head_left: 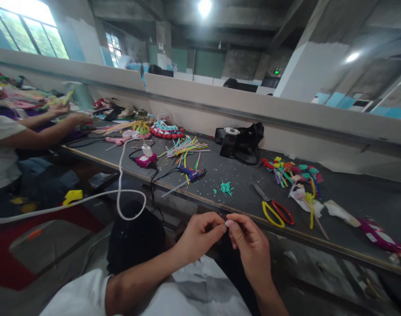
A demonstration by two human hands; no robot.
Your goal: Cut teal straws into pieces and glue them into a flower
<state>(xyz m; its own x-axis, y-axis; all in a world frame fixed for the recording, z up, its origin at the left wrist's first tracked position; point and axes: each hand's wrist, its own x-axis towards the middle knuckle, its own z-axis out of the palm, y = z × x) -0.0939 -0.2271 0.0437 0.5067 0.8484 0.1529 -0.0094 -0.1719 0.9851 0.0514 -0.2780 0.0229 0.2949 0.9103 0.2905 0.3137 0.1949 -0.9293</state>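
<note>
My left hand (pixel 200 235) and my right hand (pixel 249 243) meet in front of my lap, just below the table's front edge. Both pinch a tiny pale piece (pixel 227 223) between their fingertips; it is too small to name. Scissors (pixel 273 206) with one yellow and one red handle lie on the dark table (pixel 240 175) just beyond my right hand. A blue glue gun (pixel 192 174) lies further left, and small green scraps (pixel 225 188) sit between the two.
Coloured sticks (pixel 183 147), a pile of bright craft flowers (pixel 294 173), a black bag (pixel 243 139) and a pink charger (pixel 146 159) with a white cable (pixel 121 184) lie on the table. Another person's arms (pixel 45 127) work at the far left.
</note>
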